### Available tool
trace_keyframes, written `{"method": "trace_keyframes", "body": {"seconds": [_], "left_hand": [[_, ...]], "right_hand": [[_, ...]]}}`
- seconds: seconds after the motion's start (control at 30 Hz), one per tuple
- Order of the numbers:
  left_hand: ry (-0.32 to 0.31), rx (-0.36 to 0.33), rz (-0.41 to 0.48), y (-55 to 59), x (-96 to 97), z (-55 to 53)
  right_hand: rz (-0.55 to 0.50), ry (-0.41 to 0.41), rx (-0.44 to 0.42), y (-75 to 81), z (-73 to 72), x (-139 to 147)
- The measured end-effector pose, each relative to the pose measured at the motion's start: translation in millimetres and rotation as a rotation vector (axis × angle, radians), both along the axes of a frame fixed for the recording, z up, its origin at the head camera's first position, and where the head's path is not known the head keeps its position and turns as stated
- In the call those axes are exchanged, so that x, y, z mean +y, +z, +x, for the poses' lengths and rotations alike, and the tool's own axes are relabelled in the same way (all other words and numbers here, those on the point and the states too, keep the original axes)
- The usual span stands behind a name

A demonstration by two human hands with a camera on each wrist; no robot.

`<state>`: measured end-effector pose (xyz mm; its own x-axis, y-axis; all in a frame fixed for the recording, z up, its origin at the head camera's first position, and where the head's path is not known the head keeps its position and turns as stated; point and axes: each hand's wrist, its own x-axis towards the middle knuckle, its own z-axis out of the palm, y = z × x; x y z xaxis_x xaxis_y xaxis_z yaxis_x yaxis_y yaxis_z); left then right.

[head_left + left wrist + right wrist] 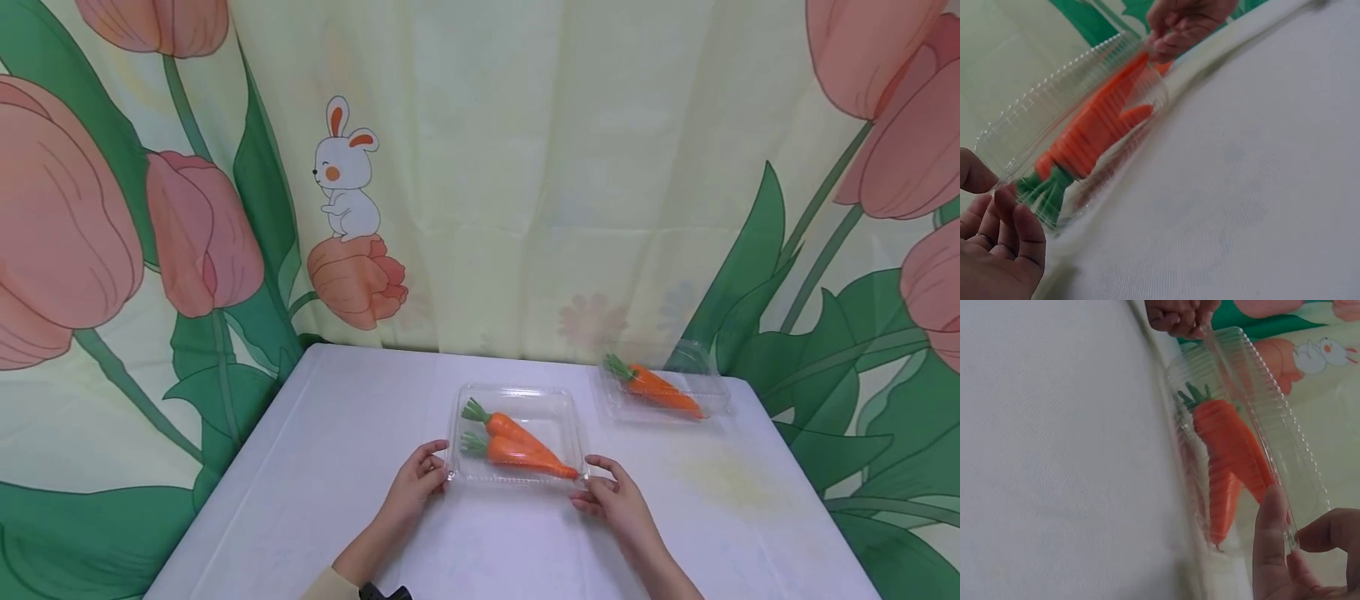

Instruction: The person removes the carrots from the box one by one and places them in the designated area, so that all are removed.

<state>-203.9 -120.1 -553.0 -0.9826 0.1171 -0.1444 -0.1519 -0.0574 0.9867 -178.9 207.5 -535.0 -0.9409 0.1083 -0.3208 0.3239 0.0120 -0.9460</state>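
Note:
A clear plastic clamshell box (551,414) with two orange toy-like carrots (517,452) inside is at the middle of the table, its lid down over them. The carrots' green tops point left and their tips point right. My left hand (414,483) pinches the rim at the box's near left corner between thumb and fingers. At the near right corner, my right hand (617,497) pinches the rim the same way. Both wrist views show the ridged side wall of the box (1244,381) between the hands.
A second clear plastic box (615,408) holding a carrot (660,390) stands at the table's back right corner. White cloth covers the table (315,467). Behind it hangs a curtain (487,167) printed with tulips and a rabbit.

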Motion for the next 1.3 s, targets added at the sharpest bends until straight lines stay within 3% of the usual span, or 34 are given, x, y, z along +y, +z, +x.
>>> {"method": "trace_keyframes", "body": {"seconds": [0.37, 0.63, 0.87, 1.3], "left_hand": [[0.057, -0.091, 0.178, 1.3, 6.3, 6.4], [0.058, -0.117, 0.165, -1.0, 8.9, 11.0], [0.057, -0.115, 0.156, -2.6, 7.9, 19.7], [0.049, -0.087, 0.121, -2.8, 3.9, 18.9]], "right_hand": [[-0.079, -0.075, 0.014, -1.1, 5.2, -5], [-0.048, -0.101, 0.032, 0.7, 7.2, -2], [-0.025, -0.075, 0.042, 2.2, 10.0, -2], [0.036, -0.020, -0.038, 2.3, 9.6, -2]]}}
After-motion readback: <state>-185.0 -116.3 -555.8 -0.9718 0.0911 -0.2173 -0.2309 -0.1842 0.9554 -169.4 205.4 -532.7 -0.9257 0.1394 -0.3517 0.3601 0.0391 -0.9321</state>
